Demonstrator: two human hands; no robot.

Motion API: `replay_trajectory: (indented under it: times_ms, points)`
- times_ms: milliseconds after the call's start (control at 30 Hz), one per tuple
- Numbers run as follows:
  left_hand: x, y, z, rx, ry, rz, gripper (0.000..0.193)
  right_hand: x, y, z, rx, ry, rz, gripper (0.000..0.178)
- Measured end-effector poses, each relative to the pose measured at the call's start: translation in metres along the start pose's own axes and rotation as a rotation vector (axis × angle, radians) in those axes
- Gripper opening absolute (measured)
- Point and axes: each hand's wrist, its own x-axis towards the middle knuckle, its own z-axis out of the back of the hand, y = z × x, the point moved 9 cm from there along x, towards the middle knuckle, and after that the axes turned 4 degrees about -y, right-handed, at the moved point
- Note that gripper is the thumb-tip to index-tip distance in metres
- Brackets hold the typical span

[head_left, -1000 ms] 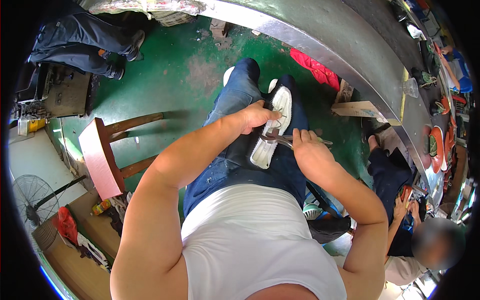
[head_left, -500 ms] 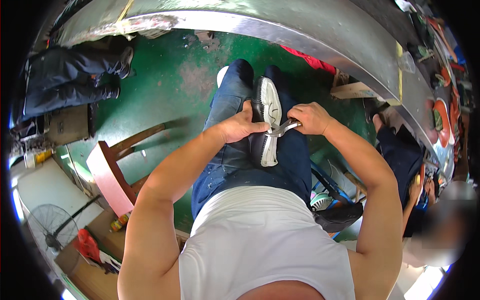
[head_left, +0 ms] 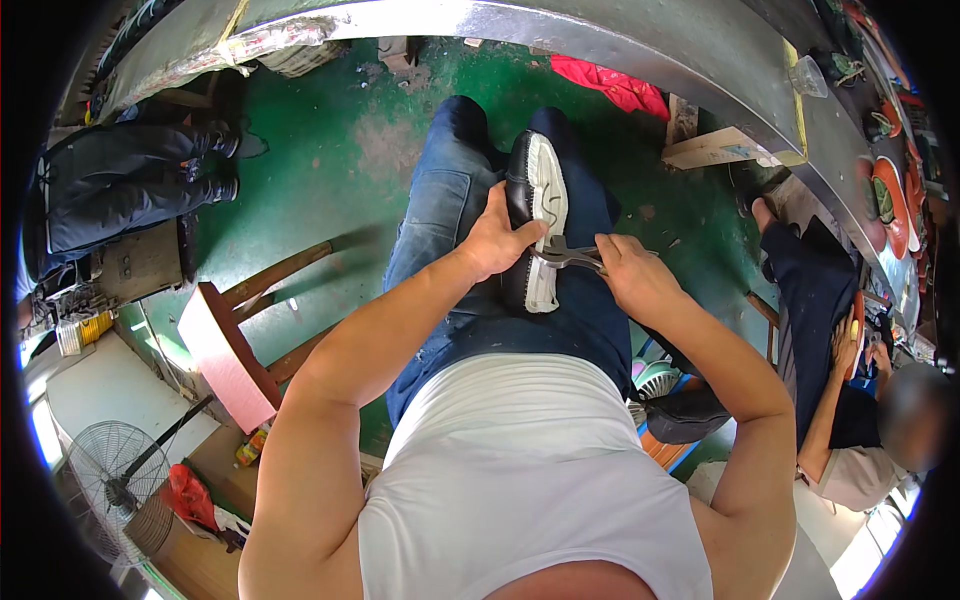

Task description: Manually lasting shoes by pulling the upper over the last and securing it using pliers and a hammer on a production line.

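Note:
A black shoe [head_left: 546, 185] lies bottom up along my thighs, its pale underside showing a pleated rim and dark thread across the middle. My left hand [head_left: 494, 240] grips it by the left side, thumb pressed on the pale underside. In my right hand [head_left: 630, 272] is a pair of metal pliers [head_left: 566, 257], fingers wrapped round the handles. Their jaws touch the shoe's underside just below my left thumb. I cannot make out whether the jaws pinch any of the material.
A metal-edged workbench [head_left: 600, 35] curves across the front and right. Red cloth [head_left: 615, 85] lies beneath it. To my left stand a wooden chair [head_left: 222, 350] and a fan [head_left: 115, 475]; a co-worker's dark-trousered legs [head_left: 130, 185] show beyond. Another person [head_left: 860, 470] sits at the right.
The pliers have turned flatter and their handles have spread further apart. My right hand has come slightly down and right. My left hand still holds the shoe, its thumb a little higher.

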Motion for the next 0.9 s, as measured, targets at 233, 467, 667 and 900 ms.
replay_trajectory:
  times_ms: [233,467,667,900]
  points:
    - [0.001,0.006,0.006,-0.020,-0.030,-0.035,0.087,0.008,0.011,0.011,-0.063,0.054,-0.043,0.029]
    - [-0.003,0.003,0.011,-0.055,-0.032,-0.032,0.091,0.003,0.012,-0.023,0.260,0.409,-0.193,0.028]
    - [0.001,0.014,0.019,0.051,-0.081,-0.068,0.092,-0.014,0.026,-0.009,0.107,0.204,-0.130,0.027]
    - [-0.034,0.039,0.003,0.167,-0.027,-0.100,0.100,-0.011,-0.018,-0.032,0.371,0.476,-0.133,0.030]
